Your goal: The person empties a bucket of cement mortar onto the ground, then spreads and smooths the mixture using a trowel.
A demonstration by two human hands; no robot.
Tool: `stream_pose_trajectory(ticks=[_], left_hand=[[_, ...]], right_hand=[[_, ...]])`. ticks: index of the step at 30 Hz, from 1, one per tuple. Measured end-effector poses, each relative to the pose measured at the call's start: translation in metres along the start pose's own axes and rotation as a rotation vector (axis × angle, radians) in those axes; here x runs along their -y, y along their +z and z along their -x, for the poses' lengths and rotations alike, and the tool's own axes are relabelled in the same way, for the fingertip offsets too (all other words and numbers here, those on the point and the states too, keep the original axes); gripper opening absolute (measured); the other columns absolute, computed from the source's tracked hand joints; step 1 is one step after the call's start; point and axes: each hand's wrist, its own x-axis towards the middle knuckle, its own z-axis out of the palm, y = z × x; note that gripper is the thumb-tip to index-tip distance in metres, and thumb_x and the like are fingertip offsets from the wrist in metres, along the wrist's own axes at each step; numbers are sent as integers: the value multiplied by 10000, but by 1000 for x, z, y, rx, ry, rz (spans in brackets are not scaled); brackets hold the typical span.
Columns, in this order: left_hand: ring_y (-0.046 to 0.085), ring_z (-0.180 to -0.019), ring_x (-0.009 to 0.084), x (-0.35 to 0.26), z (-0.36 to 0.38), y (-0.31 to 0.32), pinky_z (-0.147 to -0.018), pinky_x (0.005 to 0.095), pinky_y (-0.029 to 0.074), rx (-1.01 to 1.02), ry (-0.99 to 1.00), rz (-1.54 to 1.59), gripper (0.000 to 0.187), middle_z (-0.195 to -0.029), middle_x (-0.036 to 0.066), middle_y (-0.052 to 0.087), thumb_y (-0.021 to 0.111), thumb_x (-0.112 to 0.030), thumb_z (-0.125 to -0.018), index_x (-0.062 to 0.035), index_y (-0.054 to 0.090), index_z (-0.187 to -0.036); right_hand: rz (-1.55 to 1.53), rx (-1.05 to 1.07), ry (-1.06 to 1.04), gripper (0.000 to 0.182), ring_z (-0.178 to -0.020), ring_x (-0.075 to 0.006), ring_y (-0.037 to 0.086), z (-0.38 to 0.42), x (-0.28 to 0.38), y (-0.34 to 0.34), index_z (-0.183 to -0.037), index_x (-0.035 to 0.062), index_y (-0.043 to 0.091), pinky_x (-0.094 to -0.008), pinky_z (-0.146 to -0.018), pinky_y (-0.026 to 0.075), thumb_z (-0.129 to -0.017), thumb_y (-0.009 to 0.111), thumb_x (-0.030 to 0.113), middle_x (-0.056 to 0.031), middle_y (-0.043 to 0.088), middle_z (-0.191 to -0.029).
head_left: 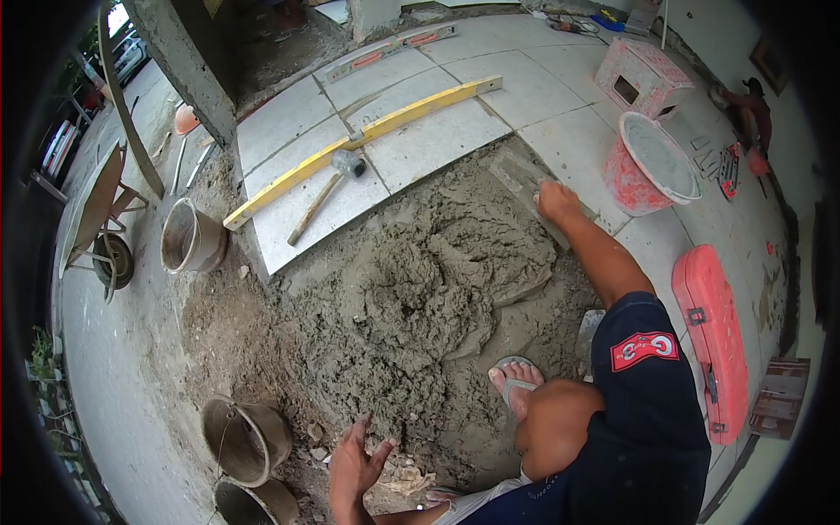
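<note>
One stiff-looking float (516, 178), best gripped mid-length, fills the closed right hand (558, 203); left hand (353, 465), fingers open, beside heavy-looking mortar (411, 302).

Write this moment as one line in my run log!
right hand: holding flat tool | left hand: open, near mortar | mallet: on tiles

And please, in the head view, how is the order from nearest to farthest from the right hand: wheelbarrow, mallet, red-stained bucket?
1. Red-stained bucket, just right of the right hand
2. Mallet, to the left, on the tiles
3. Wheelbarrow, far left
</note>
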Motion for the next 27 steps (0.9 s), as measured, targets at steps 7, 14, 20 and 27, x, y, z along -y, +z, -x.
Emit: stream_pose_trajectory(ticks=[7, 14, 20, 27], left_hand=[[713, -1096, 367, -15, -9, 10, -908, 433, 572, 173, 13, -96, 738, -1295, 233, 673, 757, -458, -912, 9, 534, -1440], [707, -1089, 399, -22, -18, 11, -923, 480, 561, 166, -30, 13, 770, -1271, 251, 674, 748, -518, -898, 12, 550, -1421], [568, -1309, 440, -46, -19, 8, -1063, 502, 489, 297, -69, -254, 817, -1431, 287, 562, 646, -606, -932, -115, 430, -1548], [616, -1156, 475, -48, 4, 31, -933, 561, 521, 236, 49, -104, 728, -1338, 223, 620, 711, -354, -923, -299, 385, -1572]], right_hand=[[-158, -24, 95, 305, -1227, -377, 632, -37, 20, -1, -1190, 25, 690, -483, -1030, 511, -984, 581, 220, -207, 682, -1269], [-185, 25, 8, 424, -1211, -409, 631, -17, -26, -6, -1231, -11, 641, -486, -1017, 507, -946, 669, 302, -255, 677, -1245], [-336, -20, 77, 438, -1195, -376, 649, -71, -13, 37, -1122, -23, 683, -477, -1001, 516, -920, 695, 366, -253, 676, -1240], [-698, 331, -16, 437, -971, -362, 718, -5, 30, 7, -899, -62, 724, -449, -863, 540, -890, 750, 374, -266, 728, -1014]])
